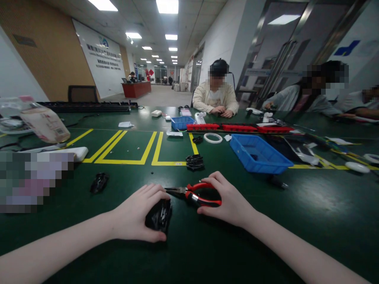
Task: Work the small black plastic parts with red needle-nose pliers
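Note:
My left hand (142,215) is wrapped round a glossy black plastic part (159,216) at the front of the green table. Its exact kind does not show, and my fingers cover some of it. In my right hand (226,201) are red-and-black long-nose pliers (192,193), gripped by the handles. The jaws point left and reach the fingertips of my left hand, just above the black part; whether they touch it I cannot tell. Similar black parts lie on the table, one left of my left hand (99,183) and another beyond the pliers (194,162).
A blue tray (260,167) stands beyond my right hand, a smaller blue bin (181,123) farther back. Red strips (239,128), a tape roll (212,138) and yellow floor-style tape lines mark the middle. A bottle (45,122) stands at left. A person (216,96) sits opposite, others at right.

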